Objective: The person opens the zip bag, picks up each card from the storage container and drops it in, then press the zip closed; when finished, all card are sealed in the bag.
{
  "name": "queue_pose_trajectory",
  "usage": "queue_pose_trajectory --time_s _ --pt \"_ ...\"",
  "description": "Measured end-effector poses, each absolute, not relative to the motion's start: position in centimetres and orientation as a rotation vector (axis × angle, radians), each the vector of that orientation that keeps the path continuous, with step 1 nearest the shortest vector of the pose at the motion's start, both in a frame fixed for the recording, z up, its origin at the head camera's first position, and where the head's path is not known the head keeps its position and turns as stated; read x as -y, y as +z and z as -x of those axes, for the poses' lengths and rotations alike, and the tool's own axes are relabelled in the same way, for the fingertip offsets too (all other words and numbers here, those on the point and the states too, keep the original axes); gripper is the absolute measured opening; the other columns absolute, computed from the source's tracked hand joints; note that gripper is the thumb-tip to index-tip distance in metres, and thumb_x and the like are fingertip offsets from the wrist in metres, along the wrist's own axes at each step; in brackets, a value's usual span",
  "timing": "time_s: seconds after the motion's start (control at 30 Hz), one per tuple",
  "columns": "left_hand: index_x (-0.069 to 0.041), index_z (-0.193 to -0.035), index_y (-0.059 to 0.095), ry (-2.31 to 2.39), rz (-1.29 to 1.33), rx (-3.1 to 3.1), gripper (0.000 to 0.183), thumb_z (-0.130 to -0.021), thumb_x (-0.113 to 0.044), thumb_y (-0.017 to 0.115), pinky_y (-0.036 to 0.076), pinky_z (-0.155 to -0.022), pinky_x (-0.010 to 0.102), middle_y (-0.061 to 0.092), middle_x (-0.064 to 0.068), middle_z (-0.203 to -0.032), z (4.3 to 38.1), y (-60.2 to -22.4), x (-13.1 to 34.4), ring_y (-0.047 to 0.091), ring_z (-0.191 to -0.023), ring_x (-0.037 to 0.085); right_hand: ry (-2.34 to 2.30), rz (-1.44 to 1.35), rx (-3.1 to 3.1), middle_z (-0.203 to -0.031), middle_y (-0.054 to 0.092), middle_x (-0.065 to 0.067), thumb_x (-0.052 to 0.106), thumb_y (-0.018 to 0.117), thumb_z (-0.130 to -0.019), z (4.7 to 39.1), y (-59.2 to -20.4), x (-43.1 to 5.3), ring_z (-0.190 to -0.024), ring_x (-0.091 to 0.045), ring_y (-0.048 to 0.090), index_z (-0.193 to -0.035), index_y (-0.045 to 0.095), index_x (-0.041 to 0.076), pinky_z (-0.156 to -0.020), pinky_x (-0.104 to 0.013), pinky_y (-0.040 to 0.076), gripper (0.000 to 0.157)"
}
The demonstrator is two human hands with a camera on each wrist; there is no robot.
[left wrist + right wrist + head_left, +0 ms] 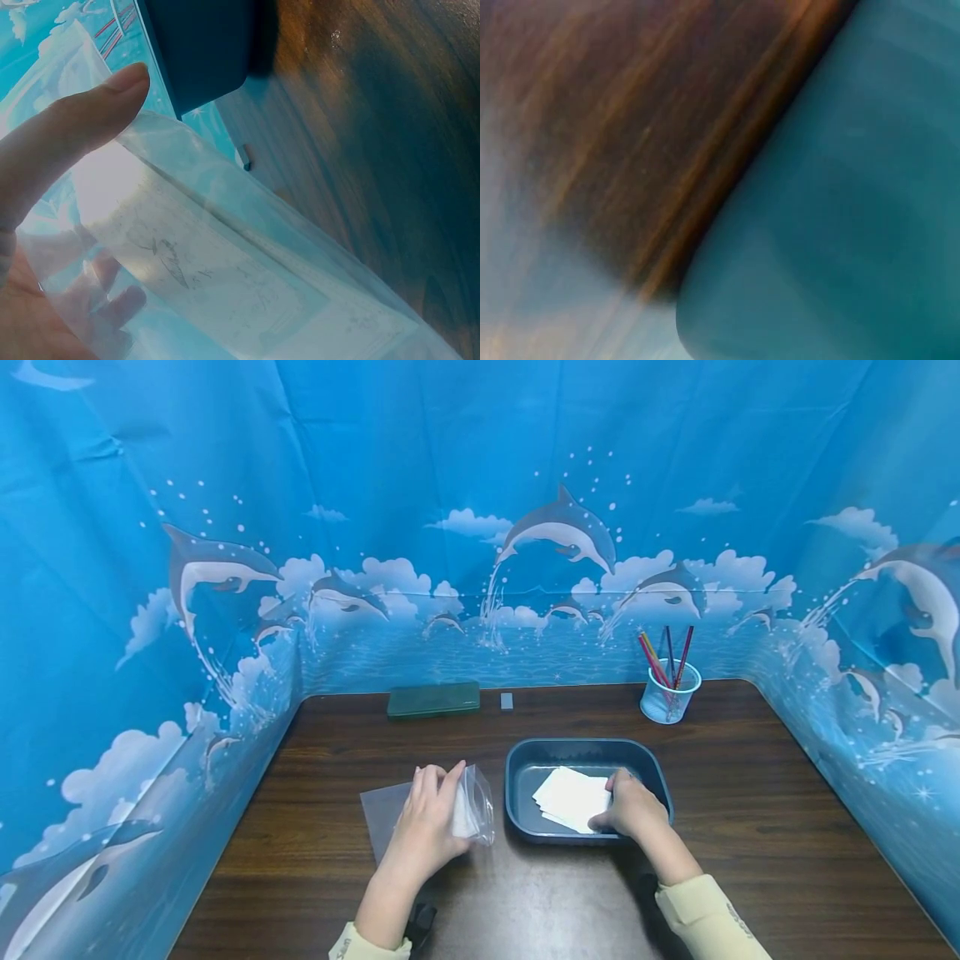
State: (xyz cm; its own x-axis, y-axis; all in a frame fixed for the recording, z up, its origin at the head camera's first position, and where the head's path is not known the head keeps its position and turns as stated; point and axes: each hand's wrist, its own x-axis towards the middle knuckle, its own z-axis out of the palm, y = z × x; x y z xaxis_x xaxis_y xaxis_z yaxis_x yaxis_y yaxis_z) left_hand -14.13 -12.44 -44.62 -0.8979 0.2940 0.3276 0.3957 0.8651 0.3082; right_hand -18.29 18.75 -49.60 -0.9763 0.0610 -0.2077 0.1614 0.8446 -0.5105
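Observation:
In the head view my left hand (429, 814) grips a clear plastic bag (483, 806) by its sides, its mouth facing the tray. White cards with faint print (217, 262) stand inside the bag in the left wrist view, where the thumb (90, 112) lies across the plastic. A loose stack of white paper cards (567, 797) rests in a dark blue tray (517, 822). My right hand (633, 806) reaches over the tray's near right side and pinches the stack's right edge. In the right wrist view only the tray's outer wall (832, 225) and the table show.
A flat translucent sheet (381, 810) lies under my left hand. Towards the back of the wooden table (300, 860) are a dark green case (433, 700), a small grey block (507, 701) and a light blue mesh cup (667, 703) of pencils. A dolphin-print curtain (450, 468) surrounds the table.

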Motion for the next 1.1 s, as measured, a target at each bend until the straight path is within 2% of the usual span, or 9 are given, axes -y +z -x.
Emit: queue_pose_trajectory --time_s 0.17,0.37,0.5,0.9,1.1 --pt "-0.008 -0.143 0.043 -0.536 0.528 2.763 0.107 -0.05 -0.023 0.096 0.032 -0.106 0.054 0.047 0.012 -0.116 14.2 -44.7 12.4 0.042 -0.124 0.039 -0.92 -0.141 -2.85 -0.072 0.052 -0.004 0.02 0.088 -0.068 18.1 -49.7 -18.9 -0.06 -0.02 0.049 -0.1 0.05 0.005 -0.05 -0.031 0.04 0.052" --pt "-0.008 -0.143 0.043 -0.536 0.52 2.767 0.107 -0.051 -0.024 0.096 0.029 -0.108 0.053 0.047 0.012 -0.115 14.2 -44.6 12.4 0.042 -0.124 0.038 -0.995 -0.071 -2.916 -0.069 0.052 -0.002 0.019 0.08 -0.08 17.9 -49.4 -18.9 -0.056 -0.018 0.049 -0.098 0.054 0.007 -0.048 -0.029 0.04 0.034" --pt "-0.008 -0.142 0.043 -0.535 0.518 2.769 0.107 -0.051 -0.024 0.096 0.028 -0.108 0.053 0.047 0.012 -0.116 14.2 -44.6 12.4 0.043 -0.123 0.037 -1.052 -0.019 -2.988 -0.071 0.055 -0.001 0.018 0.076 -0.083 17.8 -49.0 -18.7 -0.054 -0.016 0.049 -0.101 0.057 0.01 -0.046 -0.028 0.042 0.028" --pt "-0.008 -0.142 0.043 -0.539 0.52 2.766 0.108 -0.05 -0.025 0.097 0.027 -0.109 0.053 0.047 0.012 -0.116 14.2 -44.9 12.2 0.045 -0.121 0.036 -1.254 0.31 -3.242 -0.08 0.066 0.009 0.021 0.079 -0.081 17.2 -47.0 -17.4 -0.051 -0.009 0.046 -0.107 0.069 0.024 -0.041 -0.024 0.04 0.028" --pt "-0.009 -0.143 0.043 -0.545 0.512 2.769 0.108 -0.051 -0.026 0.096 0.028 -0.109 0.052 0.047 0.011 -0.117 14.2 -44.8 12.1 0.044 -0.123 0.035 -1.472 0.422 -3.247 -0.082 0.068 0.012 0.023 0.08 -0.079 16.4 -45.7 -16.6 -0.053 -0.007 0.048 -0.109 0.072 0.025 -0.043 -0.023 0.042 0.031"
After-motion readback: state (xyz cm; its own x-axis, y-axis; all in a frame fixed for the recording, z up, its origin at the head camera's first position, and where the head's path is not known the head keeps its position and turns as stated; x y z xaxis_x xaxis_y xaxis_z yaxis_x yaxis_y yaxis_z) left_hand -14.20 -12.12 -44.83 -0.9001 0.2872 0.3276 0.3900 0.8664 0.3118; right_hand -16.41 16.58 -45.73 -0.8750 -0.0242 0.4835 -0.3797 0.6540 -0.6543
